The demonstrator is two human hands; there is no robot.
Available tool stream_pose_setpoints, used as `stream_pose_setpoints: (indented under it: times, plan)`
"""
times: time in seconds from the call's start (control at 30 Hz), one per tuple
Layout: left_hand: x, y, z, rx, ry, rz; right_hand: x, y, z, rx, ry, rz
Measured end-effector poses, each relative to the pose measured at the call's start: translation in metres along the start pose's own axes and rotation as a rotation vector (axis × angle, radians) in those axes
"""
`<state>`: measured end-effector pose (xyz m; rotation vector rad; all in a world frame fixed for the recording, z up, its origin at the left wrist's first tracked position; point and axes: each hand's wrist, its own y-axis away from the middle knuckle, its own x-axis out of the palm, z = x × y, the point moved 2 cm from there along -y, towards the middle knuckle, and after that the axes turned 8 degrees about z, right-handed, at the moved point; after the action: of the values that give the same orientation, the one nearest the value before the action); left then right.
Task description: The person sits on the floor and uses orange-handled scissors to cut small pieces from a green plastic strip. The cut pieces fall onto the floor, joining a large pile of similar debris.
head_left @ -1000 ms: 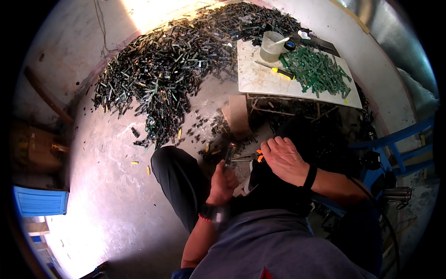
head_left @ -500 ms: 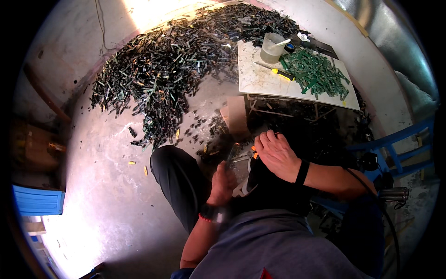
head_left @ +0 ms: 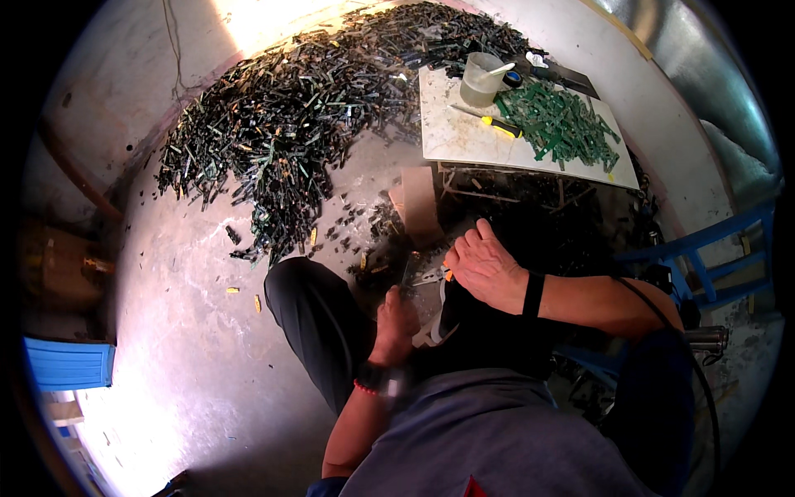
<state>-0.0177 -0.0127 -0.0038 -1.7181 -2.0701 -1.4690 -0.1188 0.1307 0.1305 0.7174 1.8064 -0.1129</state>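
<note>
Our right hand [head_left: 487, 269] is closed fairly narrow, fingers curled over an orange-gripped tool [head_left: 448, 272]; thin metal seems to reach from it twd the left hand [head_left: 396, 321], but it's too small to tell what kind of tool. Left hand is in a fist, a bit blurred, around a dark, shiny strip [head_left: 411, 269] that sticks up past the top of the fist, just L of the tool; can't tell if the two touch. Step in hand, we'd judge: working the tool on that strip, left hand as clamp, right hand doing the fine work. Next move prob. calls for a firm left grip & the tool lined up w/ the strip's upper end. Just beyond both hands, approx. midway b/w them: a piece of cardboard [head_left: 421, 207], w/ dark bits [head_left: 352, 228] scattered to its L. Fwd & R of right hand: tabletop [head_left: 447, 142] w/ a plastic cup [head_left: 479, 87], a yellow-black screwdriver [head_left: 501, 127] & a heap of green strips [head_left: 563, 128]. Fwd & L of left hand, on the floor [head_left: 207, 348]: a big pile of dark strips [head_left: 273, 149]. Well R of right hand: blue chair [head_left: 704, 277].
</note>
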Motion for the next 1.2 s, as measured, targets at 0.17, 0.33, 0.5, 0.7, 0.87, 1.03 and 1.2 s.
stream_pose_setpoints:
  times: [0.17,0.33,0.5,0.7,0.87,1.03,1.2]
  plan:
    - [0.001,0.0,-0.003,-0.028,0.023,-0.021,0.02,0.003,-0.001,0.027,-0.276,0.084]
    - [0.004,0.003,-0.006,-0.035,0.055,0.011,0.016,0.011,-0.005,0.009,-0.317,0.012]
    - [0.004,0.004,-0.007,-0.016,0.053,0.053,-0.011,0.016,-0.005,0.012,-0.074,-0.083]
    - [0.003,0.001,-0.004,0.008,-0.024,0.052,-0.005,0.017,0.001,0.03,0.09,-0.033]
    - [-0.006,-0.009,0.006,0.101,-0.208,-0.045,-0.004,0.018,0.001,0.009,0.157,-0.009]
    - [-0.02,-0.024,0.022,0.246,-0.451,-0.047,0.001,0.017,-0.001,0.029,0.126,-0.057]
    - [-0.009,-0.017,0.017,0.24,-0.445,-0.048,0.011,0.014,-0.007,-0.022,-0.042,0.004]
